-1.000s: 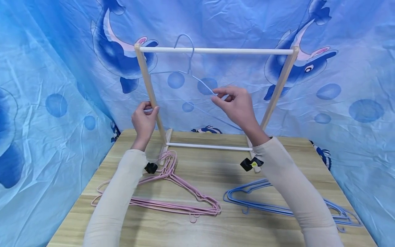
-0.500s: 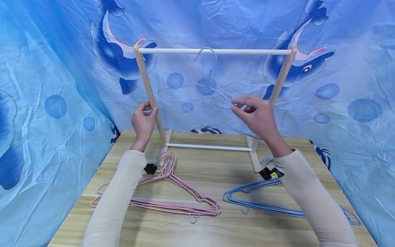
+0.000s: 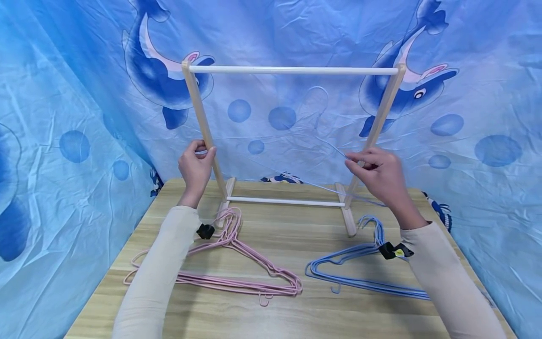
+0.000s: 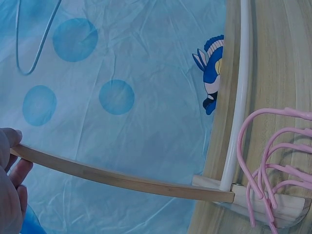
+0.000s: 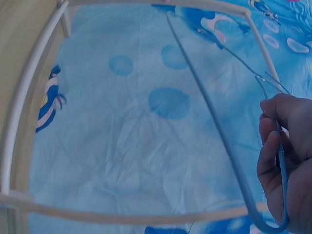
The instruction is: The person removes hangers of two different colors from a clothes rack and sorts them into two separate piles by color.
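Against the dolphin cloth (image 3: pixel 84 70), right-hand fingers (image 3: pixel 360 162) pinching the blue hanger (image 3: pixel 334 148) have lowered it off the rail (image 3: pixel 292 70).

Open frame, crowded tabletop
The rack (image 3: pixel 292 70) leaves a wide gap between its uprights, crossed low by the lower bar (image 3: pixel 287 201); pink hangers (image 3: pixel 237 273) and blue hangers (image 3: pixel 360 278) cover the table (image 3: pixel 292 235) in front.

Both arms raised — left hand (image 3: pixel 195 165) curled, right hand (image 3: pixel 378 174) pinching.
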`<control>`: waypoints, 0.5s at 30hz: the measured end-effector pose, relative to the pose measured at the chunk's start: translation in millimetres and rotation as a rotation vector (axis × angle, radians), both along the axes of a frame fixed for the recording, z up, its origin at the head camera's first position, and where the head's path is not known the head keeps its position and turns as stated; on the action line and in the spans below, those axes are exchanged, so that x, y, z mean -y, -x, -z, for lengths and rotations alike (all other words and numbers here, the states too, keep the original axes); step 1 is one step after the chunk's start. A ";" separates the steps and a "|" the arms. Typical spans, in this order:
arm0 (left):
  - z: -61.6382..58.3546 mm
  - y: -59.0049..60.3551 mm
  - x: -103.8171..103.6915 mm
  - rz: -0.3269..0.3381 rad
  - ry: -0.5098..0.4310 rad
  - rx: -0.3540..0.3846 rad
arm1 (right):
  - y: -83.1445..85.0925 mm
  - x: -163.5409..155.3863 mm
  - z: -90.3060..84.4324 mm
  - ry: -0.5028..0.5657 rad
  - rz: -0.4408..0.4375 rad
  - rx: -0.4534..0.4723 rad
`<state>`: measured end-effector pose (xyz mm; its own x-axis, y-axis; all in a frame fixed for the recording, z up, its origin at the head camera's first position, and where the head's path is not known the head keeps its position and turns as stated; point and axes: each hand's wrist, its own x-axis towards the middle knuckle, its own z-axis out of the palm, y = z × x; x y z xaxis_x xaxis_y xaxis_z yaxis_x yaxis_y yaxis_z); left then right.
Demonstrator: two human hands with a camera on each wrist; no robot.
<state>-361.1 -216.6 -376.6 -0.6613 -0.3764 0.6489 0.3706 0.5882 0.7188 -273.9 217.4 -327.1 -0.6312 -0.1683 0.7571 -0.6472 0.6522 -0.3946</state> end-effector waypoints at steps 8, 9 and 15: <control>-0.6 -0.5 0.0 0.015 -0.004 -0.004 | -9.7 -31.1 16.0 -0.058 -0.005 -0.005; -0.8 -0.5 0.0 0.014 -0.005 -0.003 | -11.0 -35.4 18.0 -0.064 -0.012 -0.001; -0.8 0.5 0.1 0.011 0.001 0.007 | -20.2 -65.1 33.4 -0.078 -0.057 0.092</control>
